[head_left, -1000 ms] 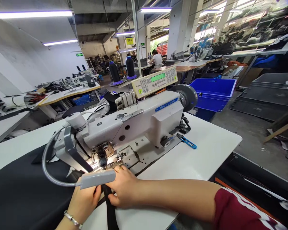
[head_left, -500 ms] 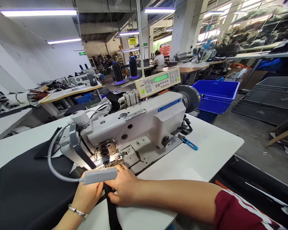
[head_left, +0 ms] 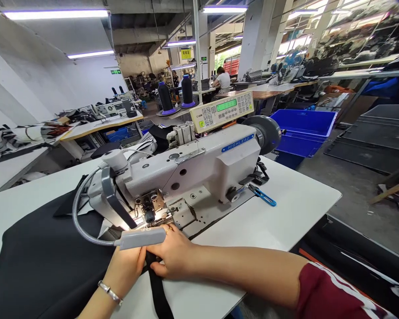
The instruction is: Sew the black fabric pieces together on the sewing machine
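A HIGHLEAD sewing machine [head_left: 199,173] stands on the white table, its needle area lit. Just in front of the needle my left hand [head_left: 127,266] is closed at the edge of a large sheet of black fabric [head_left: 49,261]. Part of its fingers is hidden behind a grey lamp head [head_left: 142,238] on a bendy metal neck. Beside it, nearly touching, my right hand [head_left: 175,253] closes on a black strap [head_left: 160,294], thumb tucked below. The strap runs from under the hands toward the near table edge. The needle's contact with the cloth is hidden.
Blue thread snips [head_left: 263,196] lie right of the machine on the white table [head_left: 286,212]. Two black thread cones [head_left: 187,91] stand behind, near the control panel [head_left: 222,110]. A blue bin [head_left: 304,128] and grey crates [head_left: 379,141] are at right. A person [head_left: 222,80] sits far back.
The whole view has shifted slightly, with the machine now a little farther right. Both hands keep their places before the needle, still on the fabric and strap.
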Tool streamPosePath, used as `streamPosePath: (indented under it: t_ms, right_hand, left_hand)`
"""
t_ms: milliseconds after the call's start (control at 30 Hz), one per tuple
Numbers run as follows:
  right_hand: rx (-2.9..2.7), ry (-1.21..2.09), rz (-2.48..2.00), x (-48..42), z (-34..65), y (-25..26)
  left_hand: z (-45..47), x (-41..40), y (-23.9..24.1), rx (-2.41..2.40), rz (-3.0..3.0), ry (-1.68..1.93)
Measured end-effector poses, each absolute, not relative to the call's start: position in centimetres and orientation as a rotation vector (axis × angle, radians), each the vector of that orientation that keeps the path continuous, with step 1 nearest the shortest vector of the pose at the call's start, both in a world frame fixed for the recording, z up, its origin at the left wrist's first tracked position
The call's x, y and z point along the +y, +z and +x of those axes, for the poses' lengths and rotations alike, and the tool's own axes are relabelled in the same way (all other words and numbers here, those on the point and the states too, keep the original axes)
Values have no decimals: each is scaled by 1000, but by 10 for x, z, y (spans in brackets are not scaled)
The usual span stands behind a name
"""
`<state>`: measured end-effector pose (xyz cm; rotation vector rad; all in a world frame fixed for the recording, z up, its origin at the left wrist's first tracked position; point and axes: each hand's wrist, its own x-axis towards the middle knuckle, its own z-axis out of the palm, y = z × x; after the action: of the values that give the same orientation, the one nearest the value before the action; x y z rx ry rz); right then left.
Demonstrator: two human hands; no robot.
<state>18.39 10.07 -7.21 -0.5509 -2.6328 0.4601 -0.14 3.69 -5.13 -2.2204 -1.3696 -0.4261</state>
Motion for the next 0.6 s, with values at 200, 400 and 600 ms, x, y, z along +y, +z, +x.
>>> streamPosePath:
  t_ms: [200,400,600]
  right_hand:
    - [-2670,368,-500,101,185,-71]
    - [-2643,371,-483,101,183,-74]
    - [-2634,419,-501,98,185,-79]
  left_hand:
    - [8,25,-41,-1408,-2190,-418]
    - [6,23,-43,-1399,-2218,-449]
    - [-4,30,-46,-1329,-2227,-490]
